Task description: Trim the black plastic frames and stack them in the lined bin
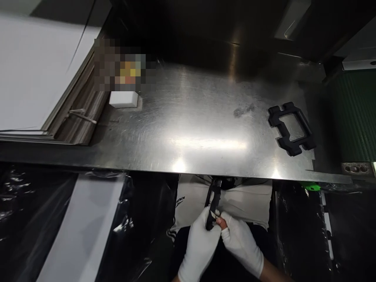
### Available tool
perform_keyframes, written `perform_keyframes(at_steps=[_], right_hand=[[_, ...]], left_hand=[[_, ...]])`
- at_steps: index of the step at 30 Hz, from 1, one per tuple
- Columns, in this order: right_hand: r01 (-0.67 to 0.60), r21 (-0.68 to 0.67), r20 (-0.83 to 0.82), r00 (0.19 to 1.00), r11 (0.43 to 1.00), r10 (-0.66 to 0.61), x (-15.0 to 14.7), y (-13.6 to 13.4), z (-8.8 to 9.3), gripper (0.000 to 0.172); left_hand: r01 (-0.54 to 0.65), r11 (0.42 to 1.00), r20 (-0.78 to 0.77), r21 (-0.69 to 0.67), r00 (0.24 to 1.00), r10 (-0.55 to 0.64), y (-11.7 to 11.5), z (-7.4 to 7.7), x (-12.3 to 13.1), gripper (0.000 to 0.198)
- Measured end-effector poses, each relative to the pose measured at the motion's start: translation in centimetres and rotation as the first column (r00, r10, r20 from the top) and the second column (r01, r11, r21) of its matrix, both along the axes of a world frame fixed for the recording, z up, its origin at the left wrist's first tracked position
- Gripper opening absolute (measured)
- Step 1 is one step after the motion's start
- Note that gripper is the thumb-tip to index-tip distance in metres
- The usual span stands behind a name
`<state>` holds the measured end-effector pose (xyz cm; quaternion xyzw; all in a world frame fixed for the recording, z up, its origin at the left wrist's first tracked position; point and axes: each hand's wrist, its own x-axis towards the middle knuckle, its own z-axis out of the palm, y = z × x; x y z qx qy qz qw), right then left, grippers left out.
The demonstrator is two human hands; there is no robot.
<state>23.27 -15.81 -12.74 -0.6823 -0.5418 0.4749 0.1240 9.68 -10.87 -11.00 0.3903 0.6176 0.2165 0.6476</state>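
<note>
In the head view, both of my hands are in white gloves, low over my lap in front of the table edge. My left hand (201, 243) is closed around the lower end of a black frame-shaped plastic part (216, 196), held nearly edge-on. Close against it, my right hand (239, 239) is closed with its bare thumb tip showing. Between that thumb and the black part sits a small light, pointed piece (213, 214) that looks like a blade. Its other end is hidden in my right fingers. A similar black frame (280, 135) lies on the table's right side.
The metal table (205, 117) has its front edge just beyond my hands. A stack of cardboard sheets (79, 113) and a white block (123, 99) stand at left. At right are a green ribbed surface (357, 113) and a bright green object (311, 186). Black plastic hangs on both sides.
</note>
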Motion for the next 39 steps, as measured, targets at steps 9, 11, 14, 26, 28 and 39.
perform_keyframes(at_steps=[9,11,14,26,28,39], right_hand=[[0.062,-0.019,-0.04,0.997,0.998,-0.063,-0.5,-0.1,-0.4,0.046],[0.034,-0.02,-0.056,0.998,0.999,-0.035,-0.1,0.1,-0.2,0.045],[-0.041,0.004,-0.112,0.993,0.999,0.041,1.2,0.6,0.9,0.045],[-0.143,0.248,0.034,0.99,0.958,0.139,5.8,6.0,2.6,0.031],[-0.186,0.197,0.043,0.982,0.962,0.182,5.8,6.6,2.2,0.021],[0.341,-0.064,-0.277,0.897,0.938,-0.345,0.6,5.0,1.8,0.026]], left_hand=[[0.014,0.998,-0.083,0.063,0.997,-0.008,-1.0,-0.8,0.0,0.011],[0.018,0.998,-0.063,0.055,0.998,-0.015,-1.1,-0.9,-0.1,0.015],[0.036,0.999,-0.033,0.023,0.999,-0.035,-0.6,-0.6,-0.5,0.026],[0.613,0.79,-0.025,-0.029,0.789,-0.613,5.8,2.9,-5.8,0.028],[0.512,0.852,-0.158,0.11,0.855,-0.494,5.7,2.8,-6.9,0.026],[-0.18,0.983,0.045,-0.03,0.982,0.181,0.7,1.7,-3.6,0.041]])
